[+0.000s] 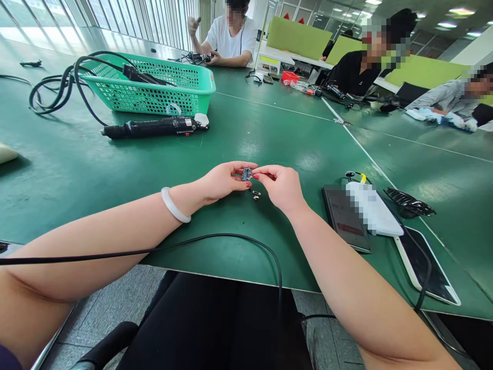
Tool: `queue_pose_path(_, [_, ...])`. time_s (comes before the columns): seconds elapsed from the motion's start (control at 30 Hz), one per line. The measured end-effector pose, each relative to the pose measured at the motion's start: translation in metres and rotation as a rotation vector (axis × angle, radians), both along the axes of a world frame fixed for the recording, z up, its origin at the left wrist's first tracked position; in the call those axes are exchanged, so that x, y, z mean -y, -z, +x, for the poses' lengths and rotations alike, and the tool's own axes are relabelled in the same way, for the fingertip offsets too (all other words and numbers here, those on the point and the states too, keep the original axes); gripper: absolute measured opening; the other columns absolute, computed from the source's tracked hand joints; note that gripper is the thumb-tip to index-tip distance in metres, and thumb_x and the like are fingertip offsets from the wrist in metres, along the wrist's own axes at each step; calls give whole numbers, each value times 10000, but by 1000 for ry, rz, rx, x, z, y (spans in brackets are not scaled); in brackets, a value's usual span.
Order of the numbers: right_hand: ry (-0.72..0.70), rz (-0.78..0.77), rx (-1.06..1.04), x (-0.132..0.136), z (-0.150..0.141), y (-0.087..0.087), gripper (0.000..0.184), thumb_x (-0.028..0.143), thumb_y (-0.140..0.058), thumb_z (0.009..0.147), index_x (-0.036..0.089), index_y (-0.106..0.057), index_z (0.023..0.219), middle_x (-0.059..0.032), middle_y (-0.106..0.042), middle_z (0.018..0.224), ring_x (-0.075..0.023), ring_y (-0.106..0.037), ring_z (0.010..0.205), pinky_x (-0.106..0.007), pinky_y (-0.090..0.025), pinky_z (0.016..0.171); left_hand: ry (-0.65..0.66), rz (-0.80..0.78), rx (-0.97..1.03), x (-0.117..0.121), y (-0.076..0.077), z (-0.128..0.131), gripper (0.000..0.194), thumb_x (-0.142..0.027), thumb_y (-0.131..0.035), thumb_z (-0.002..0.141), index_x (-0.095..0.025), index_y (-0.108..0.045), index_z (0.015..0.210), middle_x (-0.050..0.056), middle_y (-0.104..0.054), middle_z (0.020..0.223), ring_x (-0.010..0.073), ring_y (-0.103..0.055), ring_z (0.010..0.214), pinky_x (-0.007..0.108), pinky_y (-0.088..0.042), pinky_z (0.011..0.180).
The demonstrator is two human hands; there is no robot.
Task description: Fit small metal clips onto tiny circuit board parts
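My left hand [223,184] pinches a small grey part with fine detail, like a little circuit board [246,174], between thumb and fingers. From the other side my right hand [282,187] reaches in, its thumb and forefinger pressed together at the board's right edge. Whether those fingertips hold a separate tiny piece is too small to tell. Just below the fingers, small dark and metallic pieces [256,195] lie on the green tabletop [246,257]. A white bangle [175,205] circles my left wrist.
A green basket [154,97] with cables stands back left, a black electric screwdriver [154,127] before it. At right lie a dark phone [344,218], a white device [372,208] and a white-edged phone [427,264]. A black cable [215,236] crosses the front. Several people sit farther back.
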State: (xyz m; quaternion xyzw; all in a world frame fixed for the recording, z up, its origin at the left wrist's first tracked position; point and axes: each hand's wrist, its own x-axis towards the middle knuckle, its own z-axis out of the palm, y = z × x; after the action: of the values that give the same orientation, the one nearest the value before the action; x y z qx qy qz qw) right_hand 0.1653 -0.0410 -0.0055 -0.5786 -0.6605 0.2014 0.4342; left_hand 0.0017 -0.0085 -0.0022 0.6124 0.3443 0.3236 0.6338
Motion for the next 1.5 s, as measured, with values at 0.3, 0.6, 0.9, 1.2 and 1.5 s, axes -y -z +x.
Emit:
queue_pose_path(0.3, [37,-51,-17,0,-5,3,140,227,-579,766,201,-717,756,-18,-713,768,-155,-627,707,-308,-478,709,0,259,-216,2,-3,-1,516,-112,-615,718,-124,-570,1231,76,-682,947,142,-598,781,345,-476,812])
queue_pose_path(0.6, [55,-59,-59,-2,-6,6,130,261,-602,756,200,-716,773,-15,-714,760,-153,-623,692,-292,-470,696,-14,388,-376,0,-4,-3,497,-183,-575,748,-181,-582,1244,28,-655,816,119,-535,678,277,-452,687])
queue_pose_path(0.9, [64,-32,16,1,-8,3,133,260,-596,764,204,-716,761,-15,-711,756,-156,-617,692,-300,-458,696,-18,470,-409,-2,-2,-3,475,-183,-555,756,-183,-598,1229,15,-626,784,113,-498,666,263,-433,681])
queue_pose_path(1.2, [53,39,98,2,-8,3,145,271,-571,782,209,-698,749,-10,-690,720,-152,-600,651,-303,-453,666,-24,476,-446,0,-3,-3,449,-231,-551,793,-203,-592,1239,33,-681,845,149,-598,739,294,-469,728])
queue_pose_path(1.5, [37,-93,-14,3,-9,0,145,331,-606,744,203,-668,715,4,-649,660,-127,-542,577,-276,-430,584,37,256,-248,-3,-7,-4,338,-102,-525,805,-146,-661,1111,19,-655,698,98,-602,619,252,-511,666])
